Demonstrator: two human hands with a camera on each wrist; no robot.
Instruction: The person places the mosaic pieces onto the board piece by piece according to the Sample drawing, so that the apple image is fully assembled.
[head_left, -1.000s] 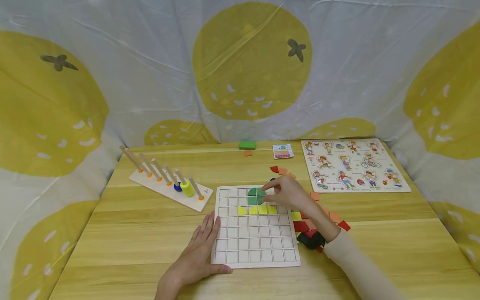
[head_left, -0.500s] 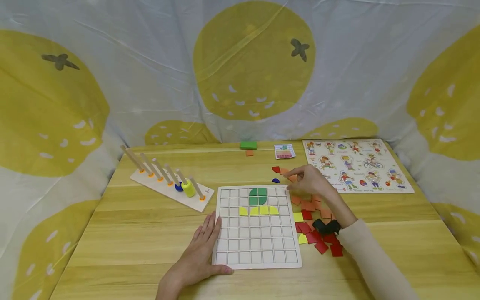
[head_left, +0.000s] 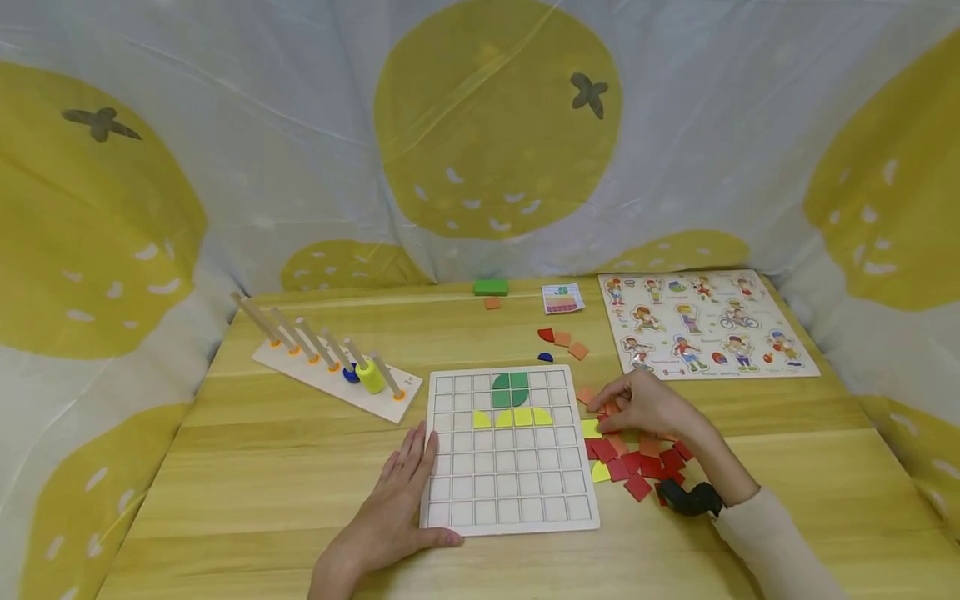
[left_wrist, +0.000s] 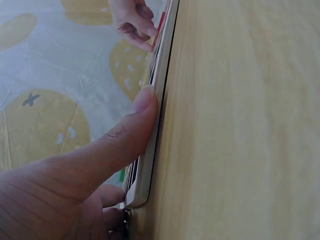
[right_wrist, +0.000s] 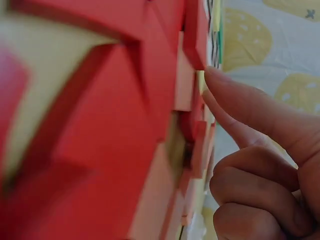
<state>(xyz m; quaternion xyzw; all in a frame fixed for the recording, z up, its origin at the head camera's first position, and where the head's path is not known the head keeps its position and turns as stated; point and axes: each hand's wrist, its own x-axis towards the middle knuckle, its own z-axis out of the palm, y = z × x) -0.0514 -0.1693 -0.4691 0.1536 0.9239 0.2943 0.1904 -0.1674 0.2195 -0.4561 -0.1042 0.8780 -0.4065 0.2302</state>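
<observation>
The white grid board (head_left: 510,487) lies flat on the table in the head view. Four-part shapes fill some cells: green tiles (head_left: 510,390) near its top and a row of yellow tiles (head_left: 522,417) below. My left hand (head_left: 397,500) rests at the board's lower left corner, fingers straight along the left side, thumb on the front edge; the left wrist view shows that thumb (left_wrist: 120,132) on the rim. My right hand (head_left: 648,408) is over the loose tiles, thumb and index fingertip apart, right at a yellow square tile (head_left: 591,428). Red tiles (right_wrist: 107,135) fill the right wrist view.
A peg stand (head_left: 337,383) with blue and yellow beads stands left. A picture puzzle board (head_left: 708,325) lies back right, a pattern card (head_left: 562,298) and a green block (head_left: 491,287) at the back. Loose red tiles (head_left: 637,487) and orange tiles (head_left: 577,350) lie right of the grid board.
My right hand has moved off the green tiles on the board, past the orange tiles at the right, and down to the loose pile by the yellow square tile. My left hand has stayed put.
</observation>
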